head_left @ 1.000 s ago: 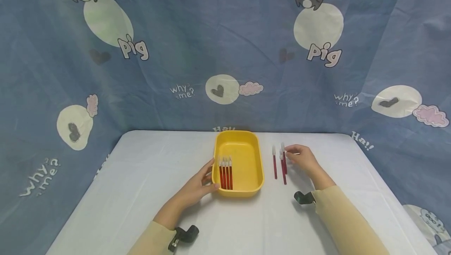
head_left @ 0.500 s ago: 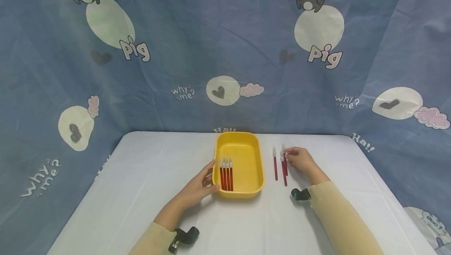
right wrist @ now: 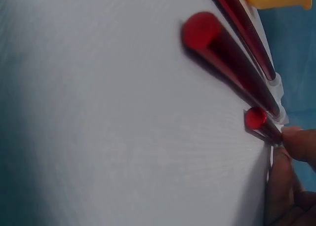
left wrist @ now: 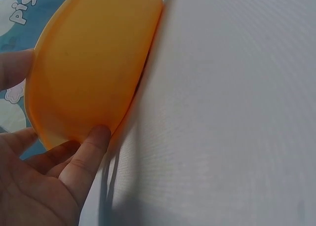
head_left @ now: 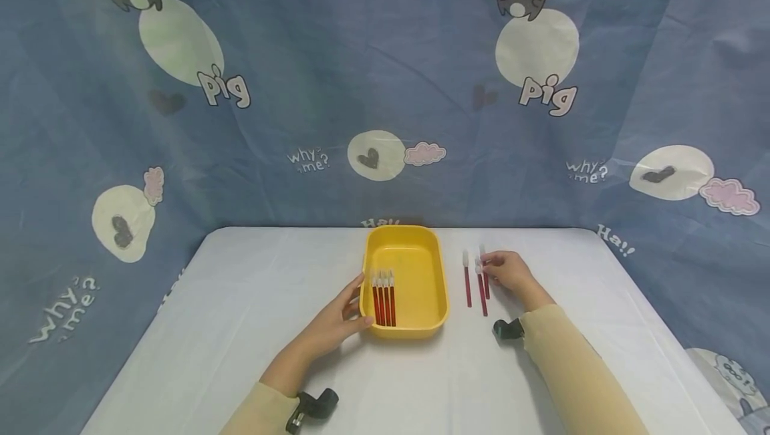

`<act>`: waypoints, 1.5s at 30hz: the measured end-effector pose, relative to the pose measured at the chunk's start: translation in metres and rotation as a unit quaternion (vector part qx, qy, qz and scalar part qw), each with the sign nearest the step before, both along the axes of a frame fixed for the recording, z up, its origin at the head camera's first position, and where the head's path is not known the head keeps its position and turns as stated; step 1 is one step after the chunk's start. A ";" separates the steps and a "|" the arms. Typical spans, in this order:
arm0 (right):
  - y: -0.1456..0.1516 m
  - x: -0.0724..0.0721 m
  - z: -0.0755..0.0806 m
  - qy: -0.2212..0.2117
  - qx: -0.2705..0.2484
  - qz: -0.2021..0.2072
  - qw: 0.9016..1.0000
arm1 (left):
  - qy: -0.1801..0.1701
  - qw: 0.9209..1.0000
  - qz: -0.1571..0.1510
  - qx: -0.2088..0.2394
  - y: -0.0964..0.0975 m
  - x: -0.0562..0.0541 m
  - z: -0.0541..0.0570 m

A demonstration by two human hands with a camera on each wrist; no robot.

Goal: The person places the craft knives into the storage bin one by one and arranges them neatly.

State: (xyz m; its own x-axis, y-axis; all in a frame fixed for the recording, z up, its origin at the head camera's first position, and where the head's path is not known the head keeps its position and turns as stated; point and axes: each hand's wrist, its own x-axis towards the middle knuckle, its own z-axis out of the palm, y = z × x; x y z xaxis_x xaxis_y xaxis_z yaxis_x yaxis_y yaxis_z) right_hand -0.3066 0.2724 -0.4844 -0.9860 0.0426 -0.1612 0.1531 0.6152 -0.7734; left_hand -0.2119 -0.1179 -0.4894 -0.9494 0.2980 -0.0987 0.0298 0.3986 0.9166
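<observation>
A yellow plastic tray (head_left: 418,281) stands at the middle of the table, holding several slim red sticks with clear, cap-like tips (head_left: 383,305) side by side along its left. My left hand (head_left: 327,325) grips the tray's left near corner; in the left wrist view its fingers and thumb touch the tray wall (left wrist: 94,63). Right of the tray, 3 more such sticks lie on the cloth. My right hand (head_left: 511,271) pinches the rightmost stick (head_left: 486,286) near its tip. That stick's red end (right wrist: 256,118) points towards the right wrist camera.
The leftmost loose stick (head_left: 468,284) lies apart, nearest the tray, and the middle one (head_left: 482,295) sits close against the pinched one. A white cloth (head_left: 240,288) covers the table. A blue printed curtain (head_left: 289,87) rises behind its far edge.
The right hand and sleeve have shifted slightly left, and its fingertips have come onto the rightmost stick. The left hand and tray stay put.
</observation>
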 end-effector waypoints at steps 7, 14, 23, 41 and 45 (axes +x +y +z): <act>0.001 0.001 0.006 0.002 0.053 0.003 0.999 | 0.002 1.000 -0.004 0.007 -0.001 0.000 -0.002; 0.002 0.003 0.009 0.003 0.078 -0.001 0.997 | 0.006 1.000 -0.006 0.009 -0.001 0.000 -0.003; 0.011 0.006 -0.002 -0.001 -0.021 -0.027 0.999 | 0.005 1.000 -0.009 0.019 -0.002 -0.001 -0.004; 0.017 0.034 0.007 -0.019 -0.199 -0.049 0.978 | -0.004 1.000 -0.005 0.021 -0.001 0.000 -0.002; 0.013 0.041 0.014 -0.018 -0.235 -0.046 0.971 | -0.003 1.000 -0.006 0.021 -0.002 0.000 -0.003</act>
State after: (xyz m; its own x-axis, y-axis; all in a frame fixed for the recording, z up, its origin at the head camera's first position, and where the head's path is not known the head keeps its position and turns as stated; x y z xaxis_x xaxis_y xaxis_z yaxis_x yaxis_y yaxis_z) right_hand -0.2655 0.2850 -0.4704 -0.9750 0.0440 -0.2180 0.2224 0.1774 -0.9587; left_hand -0.2121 -0.1194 -0.4922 -0.9454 0.3126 -0.0918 0.0284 0.3595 0.9327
